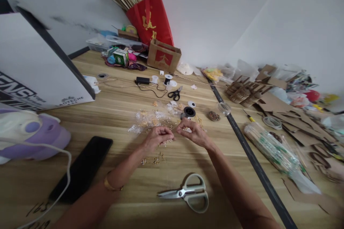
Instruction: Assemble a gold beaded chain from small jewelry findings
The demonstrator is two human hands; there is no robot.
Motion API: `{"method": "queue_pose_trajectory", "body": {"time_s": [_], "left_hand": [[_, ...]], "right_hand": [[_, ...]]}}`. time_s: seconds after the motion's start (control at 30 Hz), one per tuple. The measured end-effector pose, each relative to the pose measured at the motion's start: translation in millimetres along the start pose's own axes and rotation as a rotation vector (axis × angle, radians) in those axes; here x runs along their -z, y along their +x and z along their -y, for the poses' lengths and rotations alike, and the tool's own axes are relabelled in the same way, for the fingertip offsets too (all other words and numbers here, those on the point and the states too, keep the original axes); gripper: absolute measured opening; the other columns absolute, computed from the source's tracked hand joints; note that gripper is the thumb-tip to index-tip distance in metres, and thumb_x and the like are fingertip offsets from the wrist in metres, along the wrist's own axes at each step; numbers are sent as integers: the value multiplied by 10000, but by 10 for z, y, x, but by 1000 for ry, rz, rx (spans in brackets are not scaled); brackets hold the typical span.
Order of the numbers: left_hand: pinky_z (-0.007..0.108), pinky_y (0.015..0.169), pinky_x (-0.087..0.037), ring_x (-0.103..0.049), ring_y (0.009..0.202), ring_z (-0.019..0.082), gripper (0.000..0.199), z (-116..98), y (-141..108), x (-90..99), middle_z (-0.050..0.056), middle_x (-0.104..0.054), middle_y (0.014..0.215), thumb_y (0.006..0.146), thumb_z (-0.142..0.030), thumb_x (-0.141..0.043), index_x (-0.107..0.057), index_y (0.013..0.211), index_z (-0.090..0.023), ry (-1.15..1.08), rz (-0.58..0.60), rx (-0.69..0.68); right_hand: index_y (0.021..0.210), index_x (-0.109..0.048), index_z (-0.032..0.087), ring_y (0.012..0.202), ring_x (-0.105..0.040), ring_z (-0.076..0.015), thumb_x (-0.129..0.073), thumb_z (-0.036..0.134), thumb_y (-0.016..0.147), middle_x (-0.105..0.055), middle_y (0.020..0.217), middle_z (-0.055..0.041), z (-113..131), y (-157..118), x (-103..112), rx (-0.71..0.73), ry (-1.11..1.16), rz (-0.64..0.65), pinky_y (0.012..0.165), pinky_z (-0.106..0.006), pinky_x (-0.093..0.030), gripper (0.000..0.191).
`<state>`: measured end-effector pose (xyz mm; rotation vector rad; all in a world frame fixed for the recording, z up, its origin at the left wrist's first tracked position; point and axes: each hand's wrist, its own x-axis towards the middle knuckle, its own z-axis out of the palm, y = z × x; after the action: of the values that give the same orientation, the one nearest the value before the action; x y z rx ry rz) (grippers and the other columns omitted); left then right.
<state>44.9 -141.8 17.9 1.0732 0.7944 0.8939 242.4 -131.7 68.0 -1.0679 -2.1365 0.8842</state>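
Note:
Both hands meet over the middle of the wooden table, fingertips close together. My left hand (157, 137) is closed in a pinch, with small beads dangling just under its fingertips. My right hand (192, 132) also pinches; whatever is between its fingers is too small to make out. Behind them lie clear plastic bags (150, 117) with small gold pieces and a dark spool (189, 112). Nearer to me rests a little pile of gold beads and chain (153, 160). Below the hands, scissors with pale handles (188, 193) lie with their blades pointing left.
A black phone (83, 170) and a purple-white appliance (34, 134) with a cord are on the left, below a large white box (40, 64). Black scissors (175, 94) lie farther back. On the right are a wrapped bundle of sticks (276, 150) and cardboard pieces (292, 114).

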Motion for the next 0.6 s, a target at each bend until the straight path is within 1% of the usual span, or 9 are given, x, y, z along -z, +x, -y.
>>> {"method": "queue_pose_trajectory", "body": {"time_s": [0.1,0.23,0.3,0.37,0.47,0.53,0.6], "left_hand": [[176,377,-266,-360,399,39,239,-15,14,10,36,-691,629,597,-323,-744,-626,658,-124,50,-21,30],[174,386,-279,-392,410,46,250,-30,20,26,44,-701,636,591,-330,-747,-633,668,-122,86,-41,36],[171,390,-285,-403,416,47,238,-31,20,32,41,-702,636,596,-320,-748,-633,667,-124,100,-66,28],[169,395,-294,-414,417,47,218,-27,22,37,34,-701,629,606,-306,-743,-635,669,-127,112,-97,11],[171,406,-309,-441,419,53,189,-17,29,46,30,-700,619,611,-282,-739,-637,660,-131,116,-118,-11],[175,418,-323,-473,436,64,171,-12,33,49,33,-703,620,614,-270,-737,-639,652,-135,116,-121,-22],[183,435,-341,-506,461,79,157,-8,33,48,35,-705,620,620,-265,-732,-642,644,-138,116,-123,-33]], "right_hand": [[794,-655,181,772,-573,-175,-602,353,846,-607,791,-36,-13,-23,15,-9,-16,-29,729,-306,-444,187],[789,-641,183,786,-578,-183,-588,309,855,-613,799,-48,-69,-62,44,-13,-53,-48,745,-321,-455,152],[803,-645,181,798,-581,-184,-586,302,856,-610,825,-56,-100,-93,73,-10,-85,-30,742,-321,-463,144],[869,-657,184,792,-582,-175,-583,304,858,-604,896,-64,-96,-136,115,-30,-154,4,710,-306,-470,141],[1012,-642,211,660,-559,-128,-597,294,845,-600,1019,-67,6,-208,182,-87,-333,4,637,-283,-458,192],[1091,-609,215,586,-540,-107,-616,272,828,-597,1090,-86,115,-242,202,-113,-428,-53,621,-290,-451,269],[1118,-579,200,574,-554,-113,-585,236,841,-603,1097,-106,209,-251,181,-106,-411,-136,585,-282,-449,279]]}}
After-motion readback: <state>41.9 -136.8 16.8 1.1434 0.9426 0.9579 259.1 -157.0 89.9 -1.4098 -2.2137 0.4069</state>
